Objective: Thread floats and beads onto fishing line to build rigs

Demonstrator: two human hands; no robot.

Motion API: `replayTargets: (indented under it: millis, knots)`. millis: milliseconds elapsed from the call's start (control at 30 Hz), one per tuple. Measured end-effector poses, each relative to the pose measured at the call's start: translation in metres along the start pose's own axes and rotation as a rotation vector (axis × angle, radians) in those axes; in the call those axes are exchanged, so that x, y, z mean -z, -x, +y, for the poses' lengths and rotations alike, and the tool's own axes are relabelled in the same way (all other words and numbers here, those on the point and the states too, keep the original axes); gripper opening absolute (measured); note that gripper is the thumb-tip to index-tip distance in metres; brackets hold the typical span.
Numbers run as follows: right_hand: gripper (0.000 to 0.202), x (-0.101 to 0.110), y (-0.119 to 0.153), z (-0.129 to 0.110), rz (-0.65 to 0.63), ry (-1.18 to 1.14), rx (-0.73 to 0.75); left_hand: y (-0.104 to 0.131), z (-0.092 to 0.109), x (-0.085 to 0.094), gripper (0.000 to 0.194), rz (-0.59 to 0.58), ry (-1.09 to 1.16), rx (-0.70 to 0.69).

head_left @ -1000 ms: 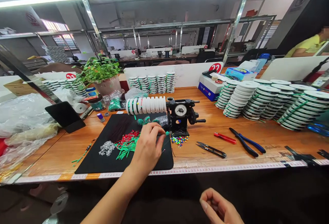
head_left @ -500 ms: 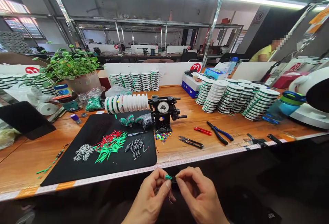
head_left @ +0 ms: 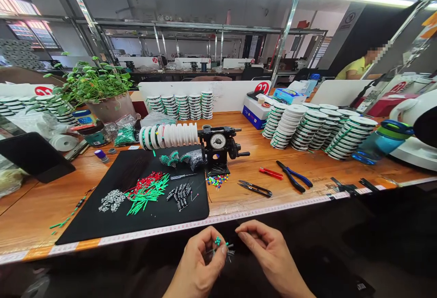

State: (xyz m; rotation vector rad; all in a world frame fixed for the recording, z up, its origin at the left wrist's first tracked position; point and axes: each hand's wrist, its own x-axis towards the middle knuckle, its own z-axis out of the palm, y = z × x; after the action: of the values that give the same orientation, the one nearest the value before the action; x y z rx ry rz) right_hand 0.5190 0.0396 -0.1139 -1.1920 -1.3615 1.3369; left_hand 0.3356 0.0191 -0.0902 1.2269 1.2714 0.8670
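Below the table's front edge, my left hand (head_left: 205,258) is closed around a small bunch of green-tipped pieces (head_left: 217,241). Thin, pale, wire-like ends stick out of the bunch to the right. A short gap separates it from my right hand (head_left: 268,251), whose thumb and forefinger are pressed together. Anything between those fingertips is too small to make out. On the black mat (head_left: 102,229) beyond my hands lie green tubes (head_left: 150,193), red pieces (head_left: 148,180), silvery small parts (head_left: 112,200) and black cylinders (head_left: 179,195).
A hand-cranked winder (head_left: 218,145) carries a row of white spools (head_left: 177,135). Coloured-head pins (head_left: 217,180), thread snips (head_left: 255,188), a red tool (head_left: 271,173) and pliers (head_left: 294,176) lie to its right. Stacked spools (head_left: 309,129) stand behind. Another person (head_left: 355,68) sits at far right.
My right hand has moved away from the bunch to the right. The green tips and wire ends in my left hand now show more and point differently. The view has shifted slightly.
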Motion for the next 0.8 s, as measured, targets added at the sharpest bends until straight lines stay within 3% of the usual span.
replayTargets:
  millis: [633, 800]
  knots:
    - [0.03, -0.0039, 0.0034, -0.0018, -0.095, -0.158, -0.007, 0.0035, 0.0024, -0.0021, 0.05, -0.087, 0.059, 0.019]
    - [0.032, -0.0078, 0.0037, -0.0011, -0.193, -0.215, -0.059, 0.001, 0.0009, -0.0022, 0.055, -0.142, 0.147, 0.065]
